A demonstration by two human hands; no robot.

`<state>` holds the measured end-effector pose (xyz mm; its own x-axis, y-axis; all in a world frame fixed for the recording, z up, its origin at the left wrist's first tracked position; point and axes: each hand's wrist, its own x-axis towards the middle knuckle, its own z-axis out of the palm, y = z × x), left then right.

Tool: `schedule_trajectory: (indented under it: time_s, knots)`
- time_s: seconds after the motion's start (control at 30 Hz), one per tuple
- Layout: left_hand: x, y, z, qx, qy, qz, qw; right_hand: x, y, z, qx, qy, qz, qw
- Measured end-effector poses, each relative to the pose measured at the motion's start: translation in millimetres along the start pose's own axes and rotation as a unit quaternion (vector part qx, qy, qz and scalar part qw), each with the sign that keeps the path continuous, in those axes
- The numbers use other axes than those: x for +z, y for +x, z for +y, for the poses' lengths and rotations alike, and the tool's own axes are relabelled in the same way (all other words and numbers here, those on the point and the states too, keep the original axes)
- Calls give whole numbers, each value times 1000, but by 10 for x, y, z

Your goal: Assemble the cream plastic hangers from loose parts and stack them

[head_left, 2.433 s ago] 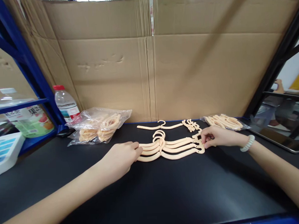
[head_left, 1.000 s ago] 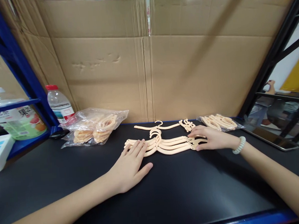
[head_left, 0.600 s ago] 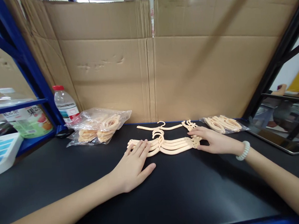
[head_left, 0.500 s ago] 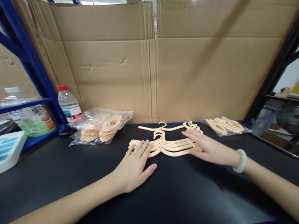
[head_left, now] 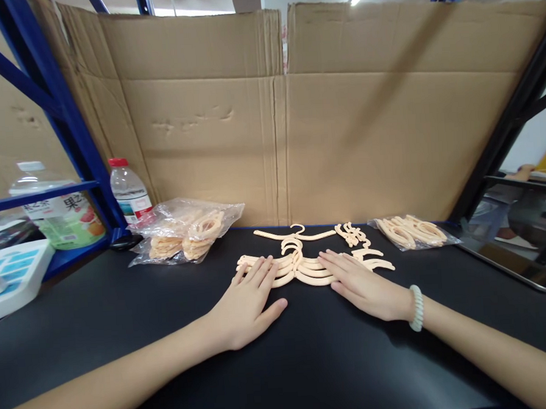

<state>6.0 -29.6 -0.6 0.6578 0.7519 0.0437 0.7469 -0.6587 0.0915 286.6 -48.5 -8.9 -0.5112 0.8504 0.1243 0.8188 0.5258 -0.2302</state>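
A row of several small peach plastic hangers point(head_left: 304, 268) lies flat on the black table point(head_left: 308, 361), hooks toward the cardboard. My left hand point(head_left: 246, 303) rests flat, fingers spread, with its fingertips on the hangers' left ends. My right hand point(head_left: 362, 285) lies flat with fingers apart on their right half; a pale bead bracelet point(head_left: 416, 308) is on its wrist. One more single hanger point(head_left: 295, 232) lies behind the row, and a few small clips point(head_left: 353, 234) sit beside it.
A clear bag of peach parts point(head_left: 185, 230) lies at the left, a smaller bag point(head_left: 411, 231) at the right. A water bottle point(head_left: 129, 190) stands by the blue rack post point(head_left: 67, 117). Cardboard sheets point(head_left: 277, 119) wall the back. A white box point(head_left: 11, 279) sits far left.
My left hand opened from a pinch and laid flat on the hangers' left ends. My right hand let go of the right ends and slid left onto the row, flat.
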Motion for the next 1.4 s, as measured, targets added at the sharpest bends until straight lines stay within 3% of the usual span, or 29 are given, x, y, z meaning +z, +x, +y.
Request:
schedule_trajectory:
  time_s: [0.2, 1.4]
  knots:
    - [-4, 6, 7, -1, -3, 4, 1000, 21, 9, 72, -22, 33, 39, 998]
    - [37, 29, -15, -5, -10, 19, 1000, 63, 46, 154, -28, 10, 56, 998]
